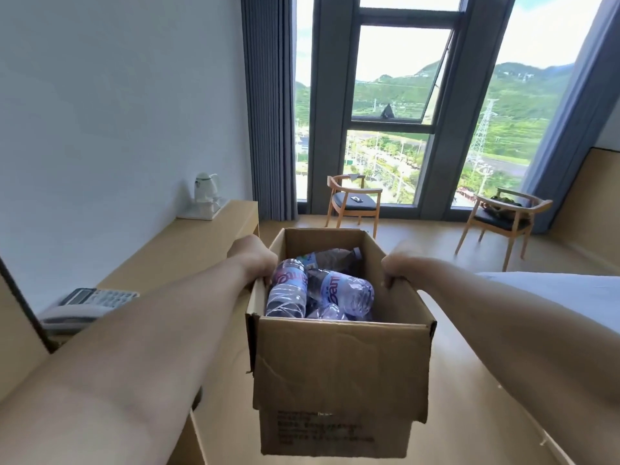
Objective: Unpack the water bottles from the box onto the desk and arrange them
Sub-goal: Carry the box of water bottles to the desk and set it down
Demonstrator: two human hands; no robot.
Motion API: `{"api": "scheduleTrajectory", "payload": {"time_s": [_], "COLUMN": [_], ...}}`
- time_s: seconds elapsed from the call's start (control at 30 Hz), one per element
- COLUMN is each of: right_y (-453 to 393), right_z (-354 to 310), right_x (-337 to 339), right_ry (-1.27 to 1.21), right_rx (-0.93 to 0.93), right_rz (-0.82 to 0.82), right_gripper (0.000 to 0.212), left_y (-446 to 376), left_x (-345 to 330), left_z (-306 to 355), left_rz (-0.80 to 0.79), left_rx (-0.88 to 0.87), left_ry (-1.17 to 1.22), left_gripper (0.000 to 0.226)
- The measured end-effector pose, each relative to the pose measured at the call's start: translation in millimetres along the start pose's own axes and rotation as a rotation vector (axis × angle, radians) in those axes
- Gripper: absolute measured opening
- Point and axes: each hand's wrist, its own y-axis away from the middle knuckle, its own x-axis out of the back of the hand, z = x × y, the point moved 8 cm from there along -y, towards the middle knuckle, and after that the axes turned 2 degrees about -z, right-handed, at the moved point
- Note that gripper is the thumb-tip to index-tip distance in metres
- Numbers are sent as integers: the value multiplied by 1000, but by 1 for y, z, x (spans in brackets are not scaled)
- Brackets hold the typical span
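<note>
An open brown cardboard box hangs in the air in front of me, above the floor. My left hand grips its left rim and my right hand grips its right rim. Inside lie several clear plastic water bottles with purple labels, on their sides and piled together; one bottle lies across the back. The long wooden desk runs along the wall to my left, beside the box.
A white kettle on a tray stands at the desk's far end and a telephone sits nearer me. Two wooden armchairs stand by the tall windows. A white bed lies to the right.
</note>
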Motion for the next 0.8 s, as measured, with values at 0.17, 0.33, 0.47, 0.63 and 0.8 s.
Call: {"api": "scheduleTrajectory", "payload": {"time_s": [0.17,0.33,0.47,0.63,0.8], "right_y": [-123,-239,-330,-444,-563], "right_z": [-35,-57,-84,-125,-151], "right_x": [-15,-25,-26,-30,-50], "right_ry": [-12,-126,-157,-86,-116], "right_rx": [-35,-100,-106,-73,-36], "right_rz": [-10,7,-5,-28,-78], "right_gripper": [32,23,26,23,24], "left_y": [-137,-266,-356,-463,-569], "left_x": [-32,-58,-75,-103,-145], "left_z": [28,69,99,117,128], "left_rz": [-28,-107,-117,-103,-73], "left_rx": [-38,-89,-90,-37,23], "left_ry": [-26,-61,-53,-75,-108], "left_gripper": [24,18,17,17,17]}}
